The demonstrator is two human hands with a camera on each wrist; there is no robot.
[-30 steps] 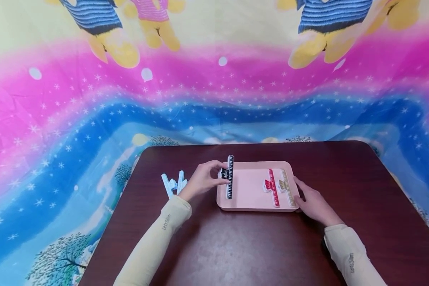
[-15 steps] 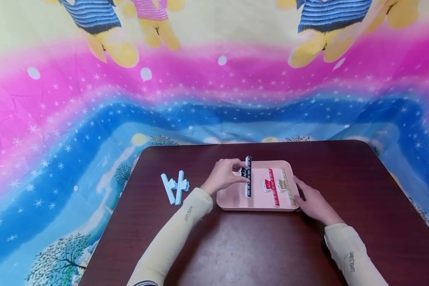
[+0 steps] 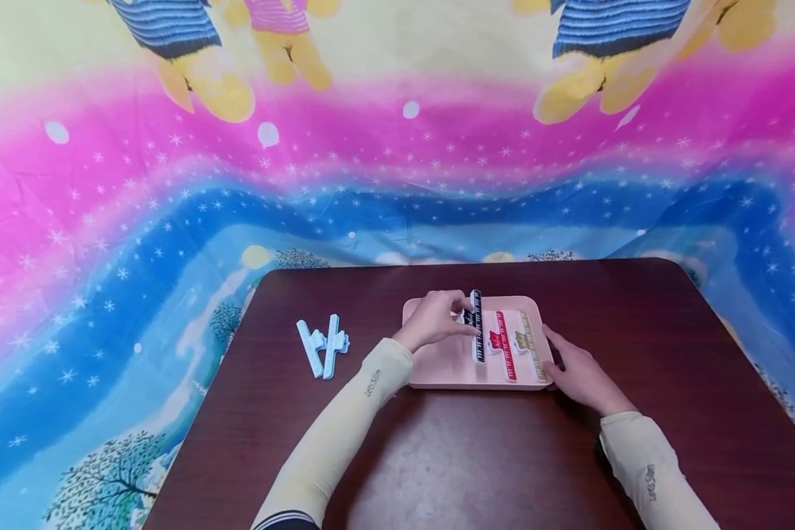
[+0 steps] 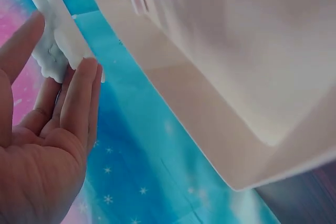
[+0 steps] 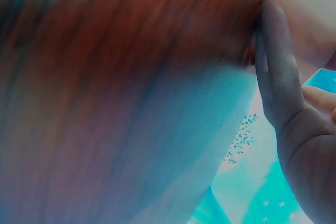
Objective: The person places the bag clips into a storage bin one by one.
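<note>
My left hand (image 3: 435, 321) pinches a black piano-key clip (image 3: 477, 325) between thumb and fingers, holding it above the pink tray (image 3: 437, 383). In the left wrist view the same hand (image 4: 50, 150) holds the clip (image 4: 58, 30) by its handle side, with the tray (image 4: 178, 103) beside it. Just right of the held clip, a red clip (image 3: 506, 346) and a gold clip (image 3: 531, 346) lie in the tray. My right hand (image 3: 584, 374) rests against the tray's right edge; in the right wrist view its fingers (image 5: 281, 51) look nearly straight.
Two light blue clips (image 3: 311, 349) (image 3: 333, 346) lie on the dark wooden table (image 3: 437, 456), left of the tray. Behind the table hangs a printed cloth (image 3: 371, 162) with snowflakes and bears.
My left hand has moved right with the black clip, from the tray's left side to beside the red clip. The right hand has stayed at the tray's edge.
</note>
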